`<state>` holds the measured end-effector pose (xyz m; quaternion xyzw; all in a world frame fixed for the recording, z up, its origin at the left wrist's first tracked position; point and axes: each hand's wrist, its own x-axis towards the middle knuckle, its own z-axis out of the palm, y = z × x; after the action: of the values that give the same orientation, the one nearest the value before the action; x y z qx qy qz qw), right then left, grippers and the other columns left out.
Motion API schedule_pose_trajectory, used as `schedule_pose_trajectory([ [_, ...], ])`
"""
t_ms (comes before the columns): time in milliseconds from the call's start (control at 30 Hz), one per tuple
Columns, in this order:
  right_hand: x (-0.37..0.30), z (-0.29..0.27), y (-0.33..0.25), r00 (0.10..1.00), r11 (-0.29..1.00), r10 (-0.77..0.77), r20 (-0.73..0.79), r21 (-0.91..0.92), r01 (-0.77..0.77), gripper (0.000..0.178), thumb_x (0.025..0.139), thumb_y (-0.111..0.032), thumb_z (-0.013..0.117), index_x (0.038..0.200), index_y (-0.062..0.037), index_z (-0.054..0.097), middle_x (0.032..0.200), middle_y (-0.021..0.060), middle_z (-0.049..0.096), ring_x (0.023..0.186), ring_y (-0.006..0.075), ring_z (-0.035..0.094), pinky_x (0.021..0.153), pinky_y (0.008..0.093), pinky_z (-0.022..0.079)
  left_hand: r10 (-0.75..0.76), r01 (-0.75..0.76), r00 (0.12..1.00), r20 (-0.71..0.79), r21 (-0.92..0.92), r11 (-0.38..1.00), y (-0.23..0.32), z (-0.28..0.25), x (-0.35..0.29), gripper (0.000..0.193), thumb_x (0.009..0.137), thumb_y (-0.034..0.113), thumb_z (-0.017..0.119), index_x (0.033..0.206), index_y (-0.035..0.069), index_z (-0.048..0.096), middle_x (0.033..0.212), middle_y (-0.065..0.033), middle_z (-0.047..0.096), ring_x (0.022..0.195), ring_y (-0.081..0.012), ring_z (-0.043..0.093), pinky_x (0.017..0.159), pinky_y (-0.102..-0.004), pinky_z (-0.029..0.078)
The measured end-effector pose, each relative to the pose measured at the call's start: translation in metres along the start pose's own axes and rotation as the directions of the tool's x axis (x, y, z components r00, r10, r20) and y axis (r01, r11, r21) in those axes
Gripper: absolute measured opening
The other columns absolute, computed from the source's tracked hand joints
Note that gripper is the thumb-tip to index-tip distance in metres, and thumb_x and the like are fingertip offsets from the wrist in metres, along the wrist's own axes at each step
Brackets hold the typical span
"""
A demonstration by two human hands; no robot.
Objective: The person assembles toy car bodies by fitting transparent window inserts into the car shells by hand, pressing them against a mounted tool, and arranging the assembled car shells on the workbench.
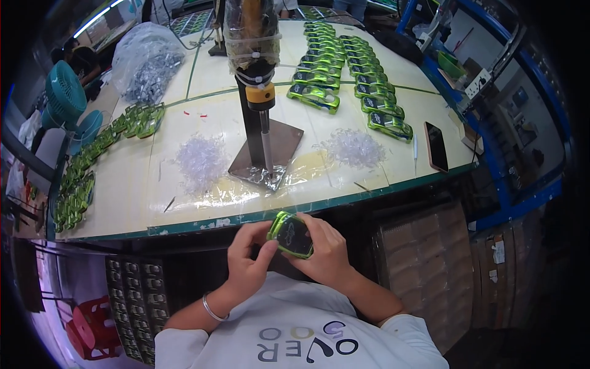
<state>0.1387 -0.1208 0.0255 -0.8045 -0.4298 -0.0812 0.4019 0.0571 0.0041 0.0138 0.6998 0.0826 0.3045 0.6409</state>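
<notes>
Both hands hold a green toy car body [292, 238] with a dark top, just off the near edge of the table. My left hand [249, 258] is closed on its left end, the thumb pressed along its near side. My right hand [324, 249] grips its right end, fingers wrapped over the far side. Beyond them a powered screwdriver [261, 98] hangs upright on a stand, its tip over a shiny plate [270, 179] on a brown base. Heaps of small clear plastic pieces lie left [201, 161] and right [355, 147] of the plate.
Two rows of green car bodies [313, 97] run along the far right. More green car parts [92, 154] line the left edge. A clear bag of small parts [147, 64] sits far left, near a teal fan [64, 92]. A phone [436, 147] lies at right.
</notes>
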Motion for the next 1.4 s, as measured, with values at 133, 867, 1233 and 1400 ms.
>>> schedule_pose_trajectory([
  [133, -0.005, -0.004, -0.006, 0.986, 0.999, 0.015, 0.168, 0.034, -0.021, 0.064, 0.057, -0.024, 0.073, 0.109, 0.0, 0.045, 0.093, 0.0144, 0.055, 0.073, 0.0278, 0.055, 0.062, 0.0332, 0.046, -0.423, 0.464, 0.885, 0.192, -0.438, 0.77, 0.008, 0.005, -0.007, 0.03, 0.087, 0.019, 0.035, 0.103, -0.004, 0.045, 0.079, -0.0088, 0.057, 0.073, -0.013, 0.058, 0.064, -0.0208, 0.046],
  [867, 0.038, -0.131, -0.066, 0.772, 0.165, -0.596, -0.22, 0.908, 0.386, 0.042, 0.07, 0.005, 0.048, 0.104, -0.0175, 0.057, 0.05, 0.0045, 0.045, 0.035, 0.0076, 0.032, 0.035, 0.0197, 0.02, -0.51, 0.618, 0.784, 0.353, -0.364, 0.697, 0.0, 0.001, -0.008, 0.03, 0.087, 0.018, 0.033, 0.102, -0.004, 0.046, 0.08, -0.0137, 0.059, 0.071, -0.0172, 0.059, 0.066, -0.0286, 0.049],
  [1233, 0.042, -0.147, -0.059, 0.692, 0.23, -0.715, -0.095, 0.903, 0.363, 0.044, 0.07, 0.005, 0.048, 0.106, -0.0189, 0.055, 0.052, 0.0051, 0.047, 0.037, 0.0083, 0.036, 0.035, 0.0198, 0.023, -0.525, 0.645, 0.76, 0.382, -0.346, 0.682, 0.002, 0.014, -0.004, 0.029, 0.087, 0.018, 0.033, 0.102, -0.003, 0.046, 0.079, -0.0132, 0.059, 0.07, -0.017, 0.06, 0.066, -0.0286, 0.05],
  [1400, 0.054, -0.156, -0.005, 0.669, 0.186, -0.737, -0.099, 0.921, 0.341, 0.01, 0.075, -0.002, 0.052, 0.069, 0.0034, 0.056, 0.07, 0.0194, 0.056, 0.047, 0.0228, 0.05, 0.041, 0.0335, 0.04, -0.509, 0.628, 0.774, 0.377, -0.348, 0.696, 0.0, 0.012, -0.004, 0.029, 0.088, 0.018, 0.033, 0.101, -0.004, 0.046, 0.08, -0.0133, 0.059, 0.07, -0.0168, 0.059, 0.065, -0.0286, 0.05],
])
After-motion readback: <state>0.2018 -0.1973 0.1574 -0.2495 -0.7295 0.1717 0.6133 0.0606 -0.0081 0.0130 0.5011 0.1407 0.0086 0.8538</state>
